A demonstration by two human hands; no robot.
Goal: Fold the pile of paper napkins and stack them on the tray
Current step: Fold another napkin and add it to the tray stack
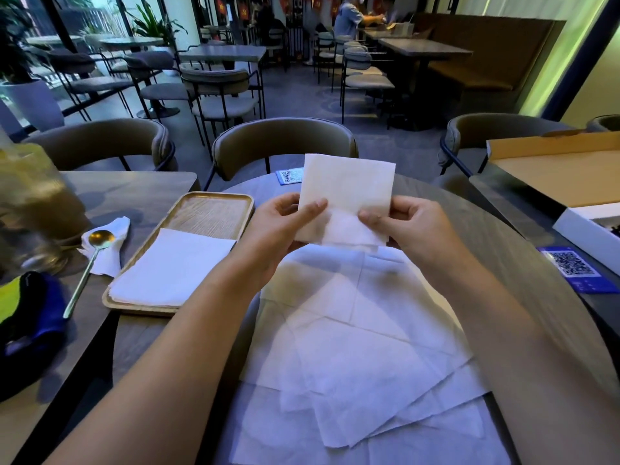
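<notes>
Head view: hands point(342, 226) hide napkin's point(347, 193) lower corners.

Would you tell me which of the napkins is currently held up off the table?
The folded napkin pinched between left hand and right hand; the others lie flat on the tray or table.

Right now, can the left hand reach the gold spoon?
Probably not yet: the left hand is busy holding the napkin with the right hand. Nothing blocks the spoon.

The blurred yellowish glass vessel point(32, 203) is cut by the left edge, the open cardboard box point(567, 169) by the right, and the loose white unfolded paper napkins point(362, 364) by the bottom.
</notes>
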